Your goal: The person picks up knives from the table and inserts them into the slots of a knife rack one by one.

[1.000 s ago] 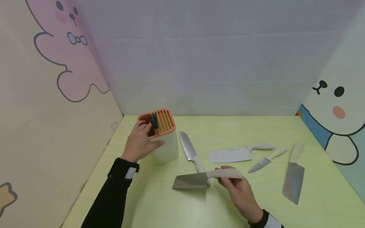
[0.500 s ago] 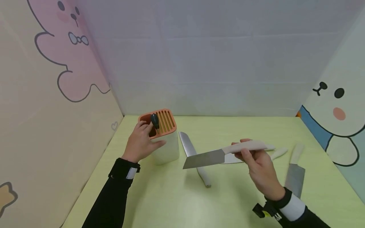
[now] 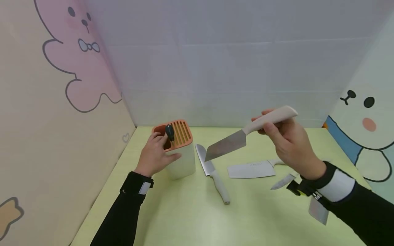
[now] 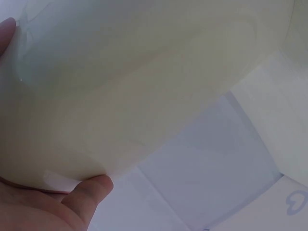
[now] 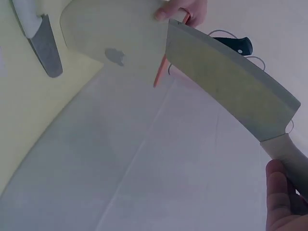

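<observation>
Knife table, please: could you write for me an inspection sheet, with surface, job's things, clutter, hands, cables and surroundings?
Surface: pale yellow-green table.
Job's things: knife block, upright, orange top, dark-handled tool standing in it; held knife, raised above the table, blade slanting down toward the block's side.
Lying on table: long knife, broad cleaver, small knife, rightmost cleaver; last three partly hidden by right hand or arm.
Other clutter: nothing seen.
Left hand: holds the block at its rim.
Right hand: holds the raised knife by its handle.
Cables: nothing seen.
Surroundings: plain pale back wall; cartoon-printed side walls.
</observation>
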The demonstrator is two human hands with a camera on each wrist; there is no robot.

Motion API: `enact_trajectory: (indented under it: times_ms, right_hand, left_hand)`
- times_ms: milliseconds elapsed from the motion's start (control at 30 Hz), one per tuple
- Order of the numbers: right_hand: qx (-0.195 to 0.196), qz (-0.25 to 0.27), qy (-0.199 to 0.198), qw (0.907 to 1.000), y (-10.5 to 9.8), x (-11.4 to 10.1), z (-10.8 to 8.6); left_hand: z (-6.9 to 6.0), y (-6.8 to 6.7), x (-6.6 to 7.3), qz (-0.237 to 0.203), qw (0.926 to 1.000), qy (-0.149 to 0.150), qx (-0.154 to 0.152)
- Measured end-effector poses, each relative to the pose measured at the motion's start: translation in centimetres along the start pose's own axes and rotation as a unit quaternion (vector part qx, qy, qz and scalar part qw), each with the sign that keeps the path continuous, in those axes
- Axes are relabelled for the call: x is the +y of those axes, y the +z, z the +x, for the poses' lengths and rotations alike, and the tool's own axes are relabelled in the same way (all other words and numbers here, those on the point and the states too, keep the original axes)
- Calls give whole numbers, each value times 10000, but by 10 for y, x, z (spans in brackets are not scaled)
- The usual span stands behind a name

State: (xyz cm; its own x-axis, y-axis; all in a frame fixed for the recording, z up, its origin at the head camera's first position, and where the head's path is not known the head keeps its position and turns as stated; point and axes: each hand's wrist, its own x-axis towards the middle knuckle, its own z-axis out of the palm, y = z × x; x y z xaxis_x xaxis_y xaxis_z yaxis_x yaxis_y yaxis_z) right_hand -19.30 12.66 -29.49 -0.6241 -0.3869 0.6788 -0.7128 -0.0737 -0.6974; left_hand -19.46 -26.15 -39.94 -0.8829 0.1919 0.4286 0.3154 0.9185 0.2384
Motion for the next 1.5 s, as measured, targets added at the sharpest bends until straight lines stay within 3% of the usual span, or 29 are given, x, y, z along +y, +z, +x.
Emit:
enact_trajectory:
  times_ms: [233, 433, 600, 833, 1067, 1233, 1500]
  right_hand:
    - [-194, -1205, -305, 9921, -3, -30, 48]
    - [-349, -2210, -809, 9713, 5, -41, 84]
    - [-521, -2742, -1086, 9541, 26, -41, 112]
    - [-948, -2603, -1046, 9552, 74, -42, 150]
    - [-1534, -2508, -1072, 9498, 118, -39, 163]
    - [-1696, -2537, -1074, 9462, 131, -36, 165]
    - [-1694, -2615, -1006, 9449, 134, -27, 161]
  left_hand:
    - [1, 3, 0, -21, 10000, -39, -25]
    - [2, 5, -3, -48, 10000, 38, 19]
    - [1, 1, -7, -62, 9999, 82, 15]
    - [0, -9, -15, -64, 9999, 73, 132]
    - [-7, -15, -16, -103, 9998, -140, -67]
    - [-10, -16, -14, -144, 9996, -222, -100]
    - [-11, -16, -13, -105, 9999, -118, -53]
